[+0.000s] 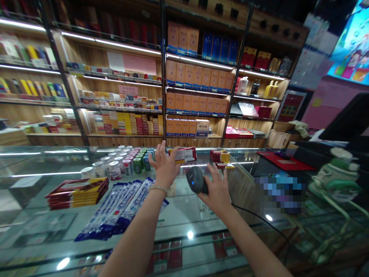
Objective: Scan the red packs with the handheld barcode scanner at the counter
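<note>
My left hand (166, 168) is in the middle of the view, its thumb over the left end of a red and yellow packaged bar (185, 155). The bar's barcode side faces me, and its far end points right. My right hand (216, 188) is wrapped around a dark handheld barcode scanner (196, 180) with a small blue mark on its head. The scanner's head is just below the bar, apart from it. To the left of my left hand lie blue and white snack packets (118, 207) and a stack of red and yellow bars (76, 192).
A glass counter (184, 215) spans the front. Small jars and cans (135, 159) stand at its back; another bar stack (220, 157) sits behind the scanner. The scanner's black cable (259, 217) runs right, near a green bottle (337, 177) and a red mat (285, 161). Stocked shelves (198, 90) line the wall.
</note>
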`<state>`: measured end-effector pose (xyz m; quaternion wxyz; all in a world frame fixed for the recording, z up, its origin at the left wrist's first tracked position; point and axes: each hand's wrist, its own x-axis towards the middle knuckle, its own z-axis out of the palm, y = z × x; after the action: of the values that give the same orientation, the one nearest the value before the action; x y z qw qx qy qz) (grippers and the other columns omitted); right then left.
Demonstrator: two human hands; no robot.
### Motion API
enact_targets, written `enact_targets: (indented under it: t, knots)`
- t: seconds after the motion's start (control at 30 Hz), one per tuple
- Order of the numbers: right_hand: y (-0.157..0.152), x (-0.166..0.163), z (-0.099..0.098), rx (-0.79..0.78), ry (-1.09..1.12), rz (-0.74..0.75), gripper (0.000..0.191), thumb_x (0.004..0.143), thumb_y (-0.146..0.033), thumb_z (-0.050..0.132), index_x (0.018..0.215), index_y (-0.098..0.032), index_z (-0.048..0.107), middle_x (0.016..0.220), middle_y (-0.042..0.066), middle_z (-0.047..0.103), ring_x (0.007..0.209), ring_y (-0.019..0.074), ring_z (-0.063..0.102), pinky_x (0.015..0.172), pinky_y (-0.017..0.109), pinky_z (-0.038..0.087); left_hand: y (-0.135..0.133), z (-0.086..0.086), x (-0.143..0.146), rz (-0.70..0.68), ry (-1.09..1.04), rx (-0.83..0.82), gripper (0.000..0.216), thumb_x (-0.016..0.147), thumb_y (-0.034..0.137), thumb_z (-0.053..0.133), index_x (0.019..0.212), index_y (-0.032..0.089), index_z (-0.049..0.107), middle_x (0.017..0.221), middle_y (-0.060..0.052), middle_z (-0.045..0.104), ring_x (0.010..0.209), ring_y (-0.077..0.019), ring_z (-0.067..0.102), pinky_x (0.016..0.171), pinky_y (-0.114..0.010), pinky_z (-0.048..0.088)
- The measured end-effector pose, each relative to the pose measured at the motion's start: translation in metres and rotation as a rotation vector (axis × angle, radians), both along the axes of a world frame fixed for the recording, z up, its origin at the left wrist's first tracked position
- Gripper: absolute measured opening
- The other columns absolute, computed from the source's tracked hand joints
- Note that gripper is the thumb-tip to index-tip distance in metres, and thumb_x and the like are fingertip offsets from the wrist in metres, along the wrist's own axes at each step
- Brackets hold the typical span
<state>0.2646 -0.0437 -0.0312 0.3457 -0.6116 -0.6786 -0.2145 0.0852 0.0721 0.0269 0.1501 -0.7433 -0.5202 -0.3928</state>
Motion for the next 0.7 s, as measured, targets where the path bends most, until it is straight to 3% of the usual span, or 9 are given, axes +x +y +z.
enact_targets:
  t: [0.2, 0.7]
  knots:
    - [0.002, -0.002, -0.002, -0.084, -0.024, -0.042, 0.029, 0.077, -0.036, 0.080, 0.099, -0.019, 0.071, 0.167, 0.019, 0.037, 0.158, 0.0453, 0.021, 0.124, 0.076, 0.008, -0.001, 0.000, 0.000, -0.010, 0.007, -0.013, 0.069, 0.079, 0.029, 0.082, 0.144, 0.034, 0.060, 0.172, -0.020, 0.024, 0.159, -0.0409, 0.022, 0.122, -0.074, 0.011]
    - [0.010, 0.000, -0.016, -0.183, -0.107, -0.039, 0.035, 0.082, -0.046, 0.074, 0.104, -0.020, 0.070, 0.171, 0.018, 0.030, 0.162, 0.0426, 0.011, 0.125, 0.074, -0.003, 0.001, -0.001, 0.001, -0.011, 0.015, -0.022, 0.070, 0.079, 0.029, 0.083, 0.144, 0.033, 0.060, 0.172, -0.020, 0.024, 0.159, -0.0410, 0.022, 0.122, -0.074, 0.011]
